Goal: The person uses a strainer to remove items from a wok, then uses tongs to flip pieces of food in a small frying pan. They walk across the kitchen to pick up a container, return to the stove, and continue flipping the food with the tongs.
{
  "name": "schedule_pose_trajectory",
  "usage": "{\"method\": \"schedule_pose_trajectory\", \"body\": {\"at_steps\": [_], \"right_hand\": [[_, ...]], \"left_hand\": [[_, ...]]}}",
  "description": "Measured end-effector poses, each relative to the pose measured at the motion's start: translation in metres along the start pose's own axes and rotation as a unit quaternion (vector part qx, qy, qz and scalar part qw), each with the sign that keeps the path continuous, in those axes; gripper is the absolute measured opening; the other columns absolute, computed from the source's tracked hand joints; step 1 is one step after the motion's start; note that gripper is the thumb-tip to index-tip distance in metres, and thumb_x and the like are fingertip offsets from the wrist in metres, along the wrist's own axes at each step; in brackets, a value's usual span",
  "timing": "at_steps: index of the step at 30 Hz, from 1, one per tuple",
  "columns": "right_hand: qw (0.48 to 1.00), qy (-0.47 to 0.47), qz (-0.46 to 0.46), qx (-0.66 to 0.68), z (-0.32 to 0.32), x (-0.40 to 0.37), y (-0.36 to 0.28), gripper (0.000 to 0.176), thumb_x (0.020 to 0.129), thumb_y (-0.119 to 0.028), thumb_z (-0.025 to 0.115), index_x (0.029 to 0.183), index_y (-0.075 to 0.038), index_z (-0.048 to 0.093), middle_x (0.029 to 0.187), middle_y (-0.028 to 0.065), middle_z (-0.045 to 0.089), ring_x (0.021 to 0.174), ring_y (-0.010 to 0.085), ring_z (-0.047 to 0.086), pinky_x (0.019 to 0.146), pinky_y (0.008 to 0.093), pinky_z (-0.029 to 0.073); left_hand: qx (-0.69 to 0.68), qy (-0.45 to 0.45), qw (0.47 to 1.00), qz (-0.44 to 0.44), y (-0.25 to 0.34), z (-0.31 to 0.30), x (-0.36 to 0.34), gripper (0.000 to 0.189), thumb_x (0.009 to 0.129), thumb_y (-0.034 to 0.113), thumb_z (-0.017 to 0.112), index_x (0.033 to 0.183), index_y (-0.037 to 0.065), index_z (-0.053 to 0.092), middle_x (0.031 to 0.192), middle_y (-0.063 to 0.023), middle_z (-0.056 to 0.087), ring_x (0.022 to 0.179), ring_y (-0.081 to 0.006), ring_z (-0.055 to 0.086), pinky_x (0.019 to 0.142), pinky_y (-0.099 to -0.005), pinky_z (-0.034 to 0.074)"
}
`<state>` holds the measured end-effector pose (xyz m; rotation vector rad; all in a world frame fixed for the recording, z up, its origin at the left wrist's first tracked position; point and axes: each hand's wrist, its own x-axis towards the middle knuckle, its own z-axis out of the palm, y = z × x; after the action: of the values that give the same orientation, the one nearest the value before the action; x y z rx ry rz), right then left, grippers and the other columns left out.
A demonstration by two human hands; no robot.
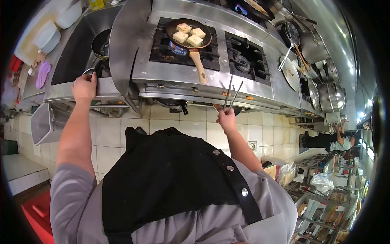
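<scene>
- My right hand [226, 118] has its fingers closed around two long, thin grey metal rods [228, 91] (tongs or chopsticks, I cannot tell); their upper ends stand spread, with nothing pinched between them.
- My left hand [84, 88] rests at the edge of the dark steel sink [77, 53], by the end of the black handle [97, 67] of a round dark pan [99, 44]; whether that grip is pressed shut on it, I cannot tell.
- Beyond the rods, a round dark frying pan [171, 29] with a pale wooden handle [197, 65] sits on the black burner grate [160, 53], holding four pale, browned blocks [180, 37] close together, over a blue flame [176, 49].
- The wooden handle reaches out over the stainless-steel surface [142, 73], towards its front edge. A careless sweep of the right forearm or rods could catch it and swing the pan askew (I would keep my elbow low).
- The flame looks strongest under the near-left side, so blocks there could scorch through uneven heat.
- With the rods so spread, a soft block might slip or break if squeezed unevenly.
- Further right, another person [343, 143] stands well apart.
</scene>
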<state>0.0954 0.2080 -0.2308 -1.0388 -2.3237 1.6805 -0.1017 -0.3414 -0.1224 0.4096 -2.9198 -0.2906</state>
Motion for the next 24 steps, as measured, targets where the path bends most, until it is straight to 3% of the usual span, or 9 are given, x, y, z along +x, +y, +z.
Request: {"method": "schedule_pose_trajectory", "body": {"at_steps": [5, 6, 8, 11, 14, 21, 24], "right_hand": [[0.976, 0.064, -0.193, 0.081, 0.013, -0.008, 0.012, 0.02, 0.097, -0.016, 0.064, 0.098, -0.005, 0.047, 0.08, 0.0046, 0.057, 0.066, 0.0132, 0.058, 0.062, 0.0297, 0.051], [0.967, 0.091, -0.237, 0.018, 0.007, -0.005, 0.004, 0.022, 0.099, -0.018, 0.065, 0.099, -0.004, 0.049, 0.081, 0.0038, 0.057, 0.07, 0.0122, 0.057, 0.064, 0.028, 0.048], [0.96, 0.094, -0.256, 0.058, 0.004, -0.023, -0.061, 0.023, 0.1, -0.02, 0.065, 0.101, -0.002, 0.05, 0.085, 0.0037, 0.058, 0.077, 0.0112, 0.056, 0.069, 0.0275, 0.047], [0.932, 0.143, -0.333, 0.02, -0.006, 0.015, -0.076, 0.027, 0.1, -0.022, 0.066, 0.108, -0.001, 0.052, 0.089, 0.0043, 0.06, 0.08, 0.0113, 0.056, 0.074, 0.0265, 0.048], [0.937, 0.11, -0.315, 0.101, -0.01, 0.027, -0.109, 0.03, 0.097, -0.017, 0.071, 0.114, -0.001, 0.053, 0.089, 0.0035, 0.063, 0.079, 0.0099, 0.057, 0.074, 0.0253, 0.048], [0.93, 0.142, -0.325, 0.093, -0.007, 0.049, -0.119, 0.036, 0.092, -0.017, 0.076, 0.118, 0.0, 0.058, 0.092, 0.0063, 0.067, 0.082, 0.0124, 0.063, 0.076, 0.027, 0.052], [0.94, 0.162, -0.284, -0.094, -0.002, 0.052, -0.097, 0.038, 0.09, -0.019, 0.077, 0.118, -0.001, 0.058, 0.089, 0.007, 0.067, 0.078, 0.0129, 0.063, 0.072, 0.0284, 0.052]], "left_hand": [[0.0, 0.0, 1.0, -0.005, 0.0, 0.004, 0.002, 0.046, 0.096, 0.053, 0.056, 0.097, 0.011, 0.076, 0.107, -0.011, 0.071, 0.113, -0.0278, 0.062, 0.103, -0.0441, 0.042], [-0.006, -0.007, 1.0, -0.008, -0.002, 0.005, 0.004, 0.046, 0.096, 0.053, 0.056, 0.097, 0.011, 0.076, 0.107, -0.011, 0.071, 0.112, -0.0277, 0.062, 0.103, -0.0441, 0.042], [0.003, 0.011, 1.0, -0.004, 0.001, 0.001, 0.0, 0.045, 0.095, 0.052, 0.058, 0.094, 0.012, 0.076, 0.104, -0.0101, 0.071, 0.112, -0.0273, 0.062, 0.102, -0.0435, 0.042], [0.003, 0.015, 1.0, -0.007, 0.004, 0.0, -0.002, 0.042, 0.095, 0.051, 0.059, 0.09, 0.012, 0.075, 0.102, -0.0094, 0.07, 0.111, -0.0268, 0.061, 0.102, -0.0428, 0.042], [0.008, 0.021, 1.0, -0.003, 0.001, 0.003, -0.001, 0.042, 0.094, 0.051, 0.06, 0.089, 0.013, 0.074, 0.103, -0.0091, 0.07, 0.11, -0.0263, 0.061, 0.103, -0.0429, 0.042], [-0.003, 0.039, 0.999, 0.004, 0.005, -0.004, -0.006, 0.041, 0.095, 0.049, 0.059, 0.091, 0.011, 0.075, 0.105, -0.0112, 0.07, 0.114, -0.0267, 0.06, 0.105, -0.0436, 0.04], [-0.005, 0.029, 1.0, -0.002, 0.01, -0.011, -0.009, 0.042, 0.095, 0.049, 0.059, 0.092, 0.011, 0.076, 0.107, -0.0111, 0.071, 0.116, -0.0267, 0.06, 0.106, -0.0438, 0.04]]}}
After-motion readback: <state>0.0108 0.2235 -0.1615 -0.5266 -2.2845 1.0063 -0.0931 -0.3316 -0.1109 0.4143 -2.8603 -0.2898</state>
